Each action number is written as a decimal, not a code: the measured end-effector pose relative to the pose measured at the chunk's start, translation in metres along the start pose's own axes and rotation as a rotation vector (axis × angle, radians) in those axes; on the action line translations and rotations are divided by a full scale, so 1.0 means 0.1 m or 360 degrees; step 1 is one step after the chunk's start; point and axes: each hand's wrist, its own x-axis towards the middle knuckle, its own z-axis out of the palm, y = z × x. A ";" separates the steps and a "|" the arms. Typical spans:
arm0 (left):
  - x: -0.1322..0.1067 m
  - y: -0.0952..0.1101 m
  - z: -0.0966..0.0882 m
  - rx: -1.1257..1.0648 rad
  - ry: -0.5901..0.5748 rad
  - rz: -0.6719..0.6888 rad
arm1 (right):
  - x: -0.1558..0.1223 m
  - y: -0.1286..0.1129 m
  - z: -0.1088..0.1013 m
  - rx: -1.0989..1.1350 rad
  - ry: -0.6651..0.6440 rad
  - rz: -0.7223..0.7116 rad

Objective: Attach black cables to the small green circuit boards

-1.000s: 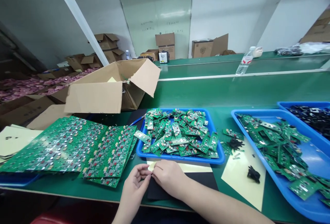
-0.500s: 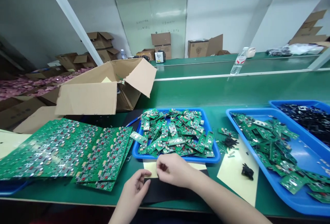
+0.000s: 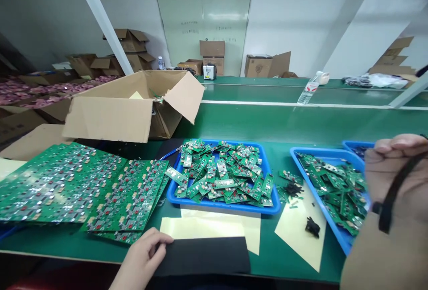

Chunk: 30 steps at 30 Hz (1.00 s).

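My left hand [image 3: 142, 259] is at the near table edge, thumb and fingers closed on the left end of a black sheet [image 3: 207, 256]. The sheet lies flat over a pale yellow backing paper [image 3: 207, 226]. My right hand [image 3: 397, 178] is raised close to the camera at the right, fingers closed on a thin black strip [image 3: 391, 196] that hangs down across the palm. Just beyond the sheet stands a blue tray [image 3: 223, 207] heaped with small green circuit boards.
Large green circuit board panels [image 3: 83, 187] are stacked at the left. An open cardboard box [image 3: 110, 116] stands behind them. A second blue tray [image 3: 338, 232] of boards sits at the right, partly behind my right hand. Yellow paper [image 3: 297, 241] carries black scraps [image 3: 312, 226]. A water bottle [image 3: 309, 88] stands farther back.
My right hand has left the sheet and swung up and to the right, carrying a black strip. My left hand has slid left along the black sheet's edge. The view shifted slightly.
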 end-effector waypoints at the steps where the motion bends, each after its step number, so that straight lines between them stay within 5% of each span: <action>1: 0.03 0.05 0.04 -0.0009 -0.0004 0.0034 | -0.01 -0.04 0.04 0.0030 -0.0029 0.0043; 8: 0.25 0.25 0.50 0.0290 0.0439 0.0322 | -0.11 -0.02 0.63 0.0492 -0.0135 -0.0274; 14: 0.39 0.32 0.32 0.0835 0.0871 0.0607 | -0.14 0.01 0.80 0.0532 -0.0238 -0.0335; 16: 0.54 0.57 0.24 0.0773 0.0731 0.0792 | -0.14 0.03 0.80 0.0479 -0.0306 -0.0288; 19: 0.87 1.13 0.28 0.0715 0.0109 0.0858 | -0.13 0.09 0.81 0.0401 -0.0418 -0.0184; 23: 1.30 1.76 0.56 0.0698 -0.0144 0.0937 | -0.14 0.16 0.83 0.0226 -0.0573 -0.0103; 26: 1.51 1.95 0.66 0.0688 -0.0304 0.0876 | -0.13 0.17 0.81 0.0132 -0.0677 -0.0064; 30: 1.63 2.00 0.44 0.0496 -0.0508 0.0847 | -0.08 0.19 0.76 0.0114 -0.0694 -0.0064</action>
